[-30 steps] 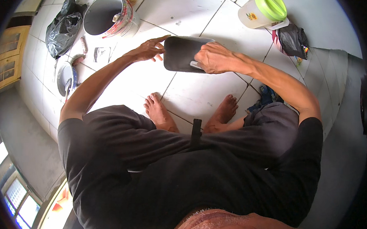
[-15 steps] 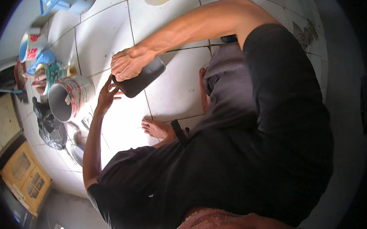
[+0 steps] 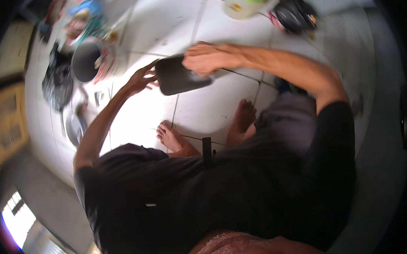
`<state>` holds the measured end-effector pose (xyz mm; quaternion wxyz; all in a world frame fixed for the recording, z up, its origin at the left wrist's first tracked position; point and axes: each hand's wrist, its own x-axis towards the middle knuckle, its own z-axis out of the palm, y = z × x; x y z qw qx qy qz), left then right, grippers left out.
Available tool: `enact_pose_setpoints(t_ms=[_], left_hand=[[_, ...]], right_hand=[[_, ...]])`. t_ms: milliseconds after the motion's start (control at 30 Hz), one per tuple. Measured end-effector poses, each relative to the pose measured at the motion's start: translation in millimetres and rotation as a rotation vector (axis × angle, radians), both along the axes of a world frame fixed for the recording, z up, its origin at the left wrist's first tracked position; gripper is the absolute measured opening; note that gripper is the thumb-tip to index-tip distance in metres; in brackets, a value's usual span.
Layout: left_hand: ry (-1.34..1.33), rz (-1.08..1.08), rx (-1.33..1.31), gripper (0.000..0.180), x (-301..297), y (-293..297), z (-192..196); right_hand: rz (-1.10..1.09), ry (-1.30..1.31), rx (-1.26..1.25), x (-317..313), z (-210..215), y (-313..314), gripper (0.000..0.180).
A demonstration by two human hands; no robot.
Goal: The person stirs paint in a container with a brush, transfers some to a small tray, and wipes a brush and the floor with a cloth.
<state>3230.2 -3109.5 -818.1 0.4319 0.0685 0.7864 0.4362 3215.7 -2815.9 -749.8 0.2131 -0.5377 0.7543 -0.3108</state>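
Observation:
A dark rounded rectangular tray-like piece is held above the white tiled floor in front of me. At its left edge is my left hand, gripping the rim with some fingers spread and their tips partly hidden. My right hand lies closed over the tray's right part, knuckles up. Something small and greyish shows under its fingers, too blurred to name. Both my bare feet rest on the floor below, the left foot and the right foot.
On the left stand a grey-lined bucket, a black plastic bag and a round metal-looking dish. A pale tub with a green rim and a black bundle sit at the far right. A wooden cabinet is farther left.
The view has swung, so the buckets sit higher and the green-rimmed tub shows. My right hand has shifted from the tray's left end to its right part; my left hand stays at the left edge.

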Motion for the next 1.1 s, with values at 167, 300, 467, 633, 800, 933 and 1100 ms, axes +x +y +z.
enact_pose_setpoints(t_ms=[167, 300, 467, 633, 800, 933, 1100], left_hand=[[0.002, -0.031, 0.032, 0.071, -2, -7, -6], [0.022, 0.011, 0.064, 0.07, 10, -14, -2], [0.006, 0.005, 0.04, 0.068, 10, -9, -2], [-0.034, 0.034, 0.055, 0.073, 10, -12, -4], [-0.011, -0.009, 0.021, 0.072, 6, -10, -4], [-0.008, -0.017, 0.029, 0.071, 6, -13, -5], [0.003, -0.026, -0.011, 0.069, 7, -5, 3]], right_hand=[[-0.027, 0.16, 0.408, 12, 15, -15, 0.022], [-0.084, 0.217, 0.352, 16, 28, -34, 0.019], [-0.083, 0.361, 0.308, 15, 29, -46, 0.011], [0.009, 0.453, 0.302, 13, 13, -64, 0.006], [0.088, 0.374, 0.243, 19, -1, -67, 0.009], [0.112, 0.275, 0.218, 24, -9, -63, 0.006], [0.166, 0.239, 0.261, 27, -4, -53, 0.005]])
